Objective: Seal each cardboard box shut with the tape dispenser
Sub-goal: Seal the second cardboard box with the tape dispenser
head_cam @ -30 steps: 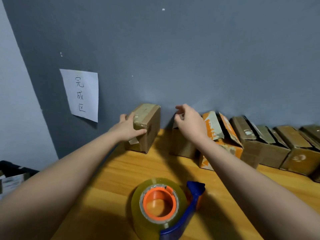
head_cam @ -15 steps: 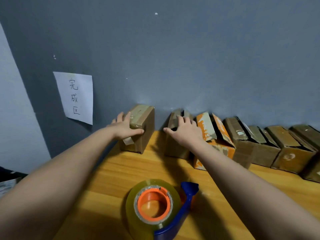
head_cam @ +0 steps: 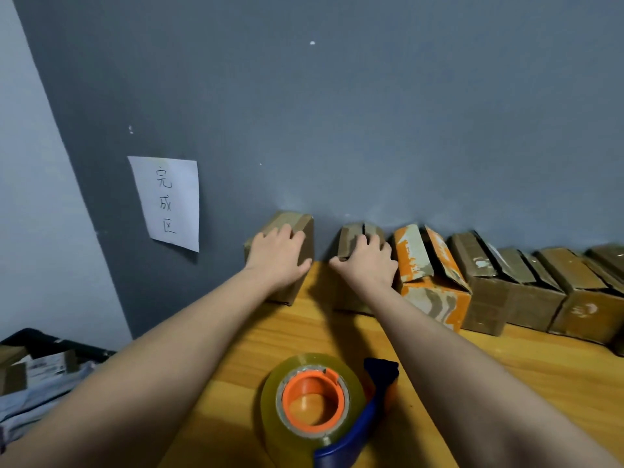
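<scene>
A taped brown box (head_cam: pixel 299 221) stands against the grey wall, and my left hand (head_cam: pixel 275 256) lies flat over its top and front. Just to its right is a second brown box (head_cam: pixel 351 233) whose top flaps meet with a slit between them. My right hand (head_cam: pixel 369 263) rests on those flaps, fingers spread and thumb pointing left. The tape dispenser (head_cam: pixel 314 403), with a yellowish roll, an orange core and a blue handle, sits untouched on the wooden table (head_cam: pixel 489 373) near me, between my forearms.
Along the wall to the right runs a row of boxes: an orange-and-white one (head_cam: pixel 432 292) with raised flaps, then several brown ones (head_cam: pixel 526 298). A handwritten paper sign (head_cam: pixel 167 202) hangs on the wall at left. Clutter and a carton (head_cam: pixel 40 366) lie beyond the table's left edge.
My left hand slid from the taped box's near corner onto its top. My right hand came down from the second box's raised flaps and now lies on them, flattened.
</scene>
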